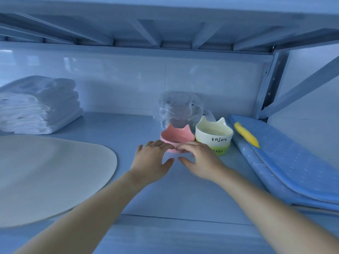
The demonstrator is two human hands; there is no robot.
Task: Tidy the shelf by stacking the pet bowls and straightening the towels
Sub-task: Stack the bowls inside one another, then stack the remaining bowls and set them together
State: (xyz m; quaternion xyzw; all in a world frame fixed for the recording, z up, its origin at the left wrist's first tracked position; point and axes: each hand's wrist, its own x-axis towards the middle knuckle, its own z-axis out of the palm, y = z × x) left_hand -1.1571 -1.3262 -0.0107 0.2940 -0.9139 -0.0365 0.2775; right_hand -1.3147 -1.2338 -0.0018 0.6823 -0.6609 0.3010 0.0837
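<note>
Our left hand (pixel 153 158) and right hand (pixel 200 159) are spread open, fingers nearly straight, fingertips at the near rim of the pink bowl (pixel 177 137). Nothing is gripped yet. We judge they bracket it for a lift. The bowl stands on the shelf (pixel 146 189), just beside the white-and-green bowl (pixel 213 136), its likely stacking partner. The towels (pixel 38 107) lie far left, unevenly piled.

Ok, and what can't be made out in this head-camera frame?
All in the head view:
Pink bowl near wall: covered by the fingers of the left hand and right hand; contact unclear.
White-and-green bowl lower lettering: partly behind the right hand.
Plastic bag contents: blurred by crinkled film.
Towels: cut off by the left edge.
Tag behind the bowls: too small to read.
</note>
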